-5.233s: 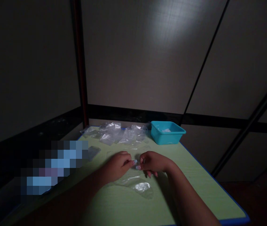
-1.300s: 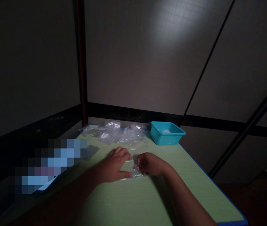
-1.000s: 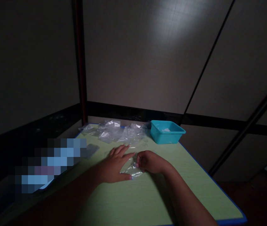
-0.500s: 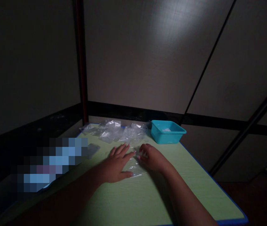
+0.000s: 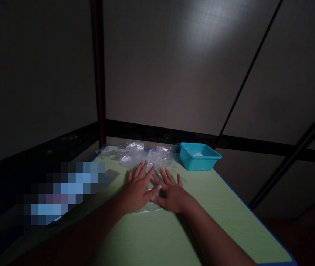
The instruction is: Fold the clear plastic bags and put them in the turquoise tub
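Both my hands lie palm down, side by side, on a clear plastic bag [image 5: 149, 207] flat on the table. The fingers of my left hand [image 5: 139, 189] are spread, with the thumb reaching toward the other hand. My right hand [image 5: 171, 193] is spread too, its thumb close to the left thumb. Most of the bag is hidden under the hands; its near edge shows below them. Just beyond the fingertips lies a loose heap of crumpled clear plastic bags [image 5: 132, 153].
A turquoise plastic basket [image 5: 200, 162] with something pale inside stands at the table's back right. The pale green table [image 5: 224, 221] has a blue edge. Another flat clear plastic piece [image 5: 111, 177] lies left of my hands. A pixelated patch covers the left side. Panelled walls rise behind.
My right hand has gone from curled fingers to lying flat and spread on the bag, nearer the left hand. My left hand stays spread and has shifted slightly.
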Tool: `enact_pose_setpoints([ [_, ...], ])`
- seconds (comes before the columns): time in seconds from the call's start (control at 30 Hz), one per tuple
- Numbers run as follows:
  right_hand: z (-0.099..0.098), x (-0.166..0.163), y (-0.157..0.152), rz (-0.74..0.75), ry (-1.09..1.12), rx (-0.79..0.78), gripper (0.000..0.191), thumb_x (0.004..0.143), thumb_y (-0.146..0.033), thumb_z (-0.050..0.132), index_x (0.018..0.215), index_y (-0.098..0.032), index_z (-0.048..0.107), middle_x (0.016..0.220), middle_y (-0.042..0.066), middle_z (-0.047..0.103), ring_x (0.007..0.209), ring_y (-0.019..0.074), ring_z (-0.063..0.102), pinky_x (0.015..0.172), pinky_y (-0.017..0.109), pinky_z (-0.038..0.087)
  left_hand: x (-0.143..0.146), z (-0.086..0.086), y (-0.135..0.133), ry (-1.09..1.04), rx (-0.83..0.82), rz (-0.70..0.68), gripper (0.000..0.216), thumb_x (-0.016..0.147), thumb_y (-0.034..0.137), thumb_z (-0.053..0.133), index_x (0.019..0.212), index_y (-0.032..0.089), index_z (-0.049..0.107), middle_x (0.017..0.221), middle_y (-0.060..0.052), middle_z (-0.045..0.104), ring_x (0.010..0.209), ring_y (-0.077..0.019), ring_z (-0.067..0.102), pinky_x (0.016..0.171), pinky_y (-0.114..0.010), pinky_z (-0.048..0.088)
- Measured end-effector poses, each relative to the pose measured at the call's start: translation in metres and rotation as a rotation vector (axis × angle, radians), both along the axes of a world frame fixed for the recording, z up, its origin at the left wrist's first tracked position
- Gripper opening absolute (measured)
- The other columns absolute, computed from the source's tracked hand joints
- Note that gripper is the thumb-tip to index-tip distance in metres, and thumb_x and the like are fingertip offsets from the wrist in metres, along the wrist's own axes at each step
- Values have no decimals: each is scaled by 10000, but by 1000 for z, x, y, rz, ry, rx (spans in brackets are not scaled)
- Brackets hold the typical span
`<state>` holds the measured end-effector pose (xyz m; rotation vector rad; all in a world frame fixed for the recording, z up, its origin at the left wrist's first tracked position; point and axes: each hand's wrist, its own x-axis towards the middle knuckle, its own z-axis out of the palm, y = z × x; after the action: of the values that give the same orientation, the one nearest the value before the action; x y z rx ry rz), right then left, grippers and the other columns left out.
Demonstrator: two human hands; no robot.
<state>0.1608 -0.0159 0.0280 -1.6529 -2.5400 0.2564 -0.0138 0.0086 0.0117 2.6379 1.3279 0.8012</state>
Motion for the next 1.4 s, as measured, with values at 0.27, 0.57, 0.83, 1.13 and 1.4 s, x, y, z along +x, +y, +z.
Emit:
enact_pose_setpoints([
  [0.27,0,-8,-3,49,-4,79,670,792,-618,330,1358,-354,88,1443,41,-31,1298,301,-54,939,609,-97,1,5,-1,-221,-32,-143,498,899,456,152,1359,268,188,1437,-28,159,1312,-215,72,1048,-463,88],
  [0.57,8,-41,-32,401,50,-21,591,863,-520,256,1375,-273,90,1434,64,53,1307,255,38,1007,538,-39,-7,1,29,-609,-408,-106,663,866,491,-83,1274,237,374,1385,-22,308,1282,-152,227,1048,-390,188],
  [0.83,4,-45,-35,406,33,-22,589,847,-532,299,1365,-309,131,1433,54,59,1300,295,31,984,568,-77,-11,13,14,-595,-412,-140,601,872,531,38,1201,272,470,1347,6,374,1263,-174,274,1051,-378,196],
  [1.13,14,-42,-29,419,62,-46,511,848,-514,317,1329,-366,230,1434,27,115,1302,276,78,976,573,-70,-12,14,20,-689,-234,-46,536,908,436,80,1115,198,514,1238,-45,475,1187,-157,372,1022,-328,254],
  [1.4,0,17,20,-74,133,80,498,857,-464,319,1303,-245,342,1371,104,313,1269,242,227,998,529,96,-4,4,19,-440,-113,-106,358,883,410,301,1116,206,481,1206,-57,481,1155,-155,396,1004,-299,280],
])
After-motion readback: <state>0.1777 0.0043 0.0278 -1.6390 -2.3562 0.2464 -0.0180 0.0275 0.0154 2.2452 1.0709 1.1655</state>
